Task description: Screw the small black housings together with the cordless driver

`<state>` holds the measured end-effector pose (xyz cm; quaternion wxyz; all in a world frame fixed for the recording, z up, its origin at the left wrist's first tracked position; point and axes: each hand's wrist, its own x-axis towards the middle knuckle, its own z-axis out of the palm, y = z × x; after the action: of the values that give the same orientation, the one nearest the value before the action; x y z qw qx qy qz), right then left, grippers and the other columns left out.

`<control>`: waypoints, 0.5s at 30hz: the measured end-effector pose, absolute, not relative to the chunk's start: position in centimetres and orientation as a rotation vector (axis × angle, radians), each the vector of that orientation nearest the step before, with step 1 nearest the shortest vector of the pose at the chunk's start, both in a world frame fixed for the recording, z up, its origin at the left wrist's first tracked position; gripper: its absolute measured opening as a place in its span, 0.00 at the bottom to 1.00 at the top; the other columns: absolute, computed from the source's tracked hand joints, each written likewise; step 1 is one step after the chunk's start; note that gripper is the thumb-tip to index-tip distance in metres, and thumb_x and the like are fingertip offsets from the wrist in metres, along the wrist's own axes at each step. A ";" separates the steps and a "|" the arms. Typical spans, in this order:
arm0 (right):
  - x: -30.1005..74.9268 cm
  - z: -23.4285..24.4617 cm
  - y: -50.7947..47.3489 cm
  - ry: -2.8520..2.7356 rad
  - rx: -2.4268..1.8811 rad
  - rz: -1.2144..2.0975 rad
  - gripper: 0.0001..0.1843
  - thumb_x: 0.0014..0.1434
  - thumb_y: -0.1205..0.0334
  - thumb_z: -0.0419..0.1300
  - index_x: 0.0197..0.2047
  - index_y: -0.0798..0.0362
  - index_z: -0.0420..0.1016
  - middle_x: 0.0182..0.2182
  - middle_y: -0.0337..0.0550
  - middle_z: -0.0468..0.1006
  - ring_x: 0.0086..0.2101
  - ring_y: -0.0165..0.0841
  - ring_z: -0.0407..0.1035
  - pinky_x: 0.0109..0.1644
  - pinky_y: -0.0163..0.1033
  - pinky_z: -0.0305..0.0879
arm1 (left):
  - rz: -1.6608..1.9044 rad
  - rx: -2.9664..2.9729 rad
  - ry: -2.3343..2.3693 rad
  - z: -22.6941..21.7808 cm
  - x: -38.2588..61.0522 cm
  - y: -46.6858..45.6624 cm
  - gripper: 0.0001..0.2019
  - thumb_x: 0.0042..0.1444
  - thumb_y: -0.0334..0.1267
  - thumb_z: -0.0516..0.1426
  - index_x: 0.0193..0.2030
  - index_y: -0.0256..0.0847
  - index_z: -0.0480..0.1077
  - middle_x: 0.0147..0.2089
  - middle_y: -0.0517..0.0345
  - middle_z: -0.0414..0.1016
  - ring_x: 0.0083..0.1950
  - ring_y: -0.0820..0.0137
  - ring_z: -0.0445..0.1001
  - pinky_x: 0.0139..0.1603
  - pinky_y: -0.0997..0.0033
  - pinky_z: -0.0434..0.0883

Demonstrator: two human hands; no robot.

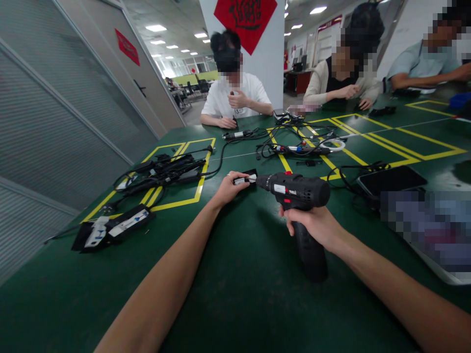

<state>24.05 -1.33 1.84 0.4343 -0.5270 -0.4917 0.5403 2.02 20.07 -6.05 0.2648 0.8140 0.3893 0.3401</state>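
A black cordless power drill with red accents [302,190] is pointing leftward, handle downward, at a small, partly hidden black-and-white piece [252,173].

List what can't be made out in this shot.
All in the head view:
- Full shape of the small black-and-white piece: partly covered by the left hand.
- Whether the drill's trigger is pressed: the right hand covers that area.
- Drill label text: too small.
- Contents of the white-rimmed tray: pixelated.
- Tray's far side: cut off by the right edge.
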 end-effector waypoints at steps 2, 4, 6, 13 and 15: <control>24.1 1.8 -1.3 -1.223 -1.309 1.343 0.03 0.52 0.64 0.59 0.31 0.54 0.72 0.19 0.37 0.72 0.21 0.30 0.68 0.31 0.39 0.62 | 0.924 2.210 1.047 -6.1 2.0 20.1 0.18 0.50 0.44 0.62 0.47 0.43 0.75 0.47 0.53 0.73 0.50 0.62 0.70 0.56 0.59 0.65; 24.1 1.7 -1.3 -1.221 -1.301 1.342 0.03 0.52 0.64 0.59 0.32 0.54 0.72 0.19 0.37 0.72 0.21 0.30 0.68 0.32 0.39 0.63 | 0.929 2.215 1.046 -6.2 2.0 20.2 0.18 0.50 0.44 0.62 0.47 0.43 0.75 0.47 0.53 0.74 0.50 0.62 0.70 0.56 0.59 0.65; 24.1 1.6 -1.3 -1.219 -1.290 1.340 0.03 0.52 0.64 0.59 0.32 0.54 0.72 0.20 0.37 0.72 0.21 0.30 0.68 0.32 0.39 0.63 | 0.929 2.215 1.052 -6.2 2.0 20.2 0.18 0.50 0.45 0.62 0.47 0.43 0.75 0.47 0.53 0.74 0.50 0.62 0.70 0.56 0.59 0.65; 24.2 1.5 -1.2 -1.235 -1.272 1.345 0.04 0.52 0.64 0.59 0.32 0.54 0.73 0.19 0.37 0.72 0.21 0.31 0.67 0.31 0.39 0.62 | 0.929 2.207 1.048 -6.2 2.0 20.2 0.18 0.50 0.45 0.62 0.47 0.43 0.74 0.47 0.53 0.73 0.50 0.62 0.70 0.56 0.59 0.65; 24.2 1.5 -1.2 -1.223 -1.287 1.352 0.04 0.53 0.64 0.59 0.32 0.54 0.73 0.19 0.37 0.72 0.21 0.30 0.67 0.31 0.39 0.63 | 0.927 2.202 1.047 -6.2 2.0 20.1 0.17 0.50 0.45 0.62 0.47 0.43 0.74 0.47 0.53 0.73 0.50 0.62 0.70 0.55 0.60 0.65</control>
<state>24.17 -1.23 1.53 0.4393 -0.5181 -0.4922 0.5443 2.04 20.12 -6.18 0.2632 0.8144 0.3872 0.3429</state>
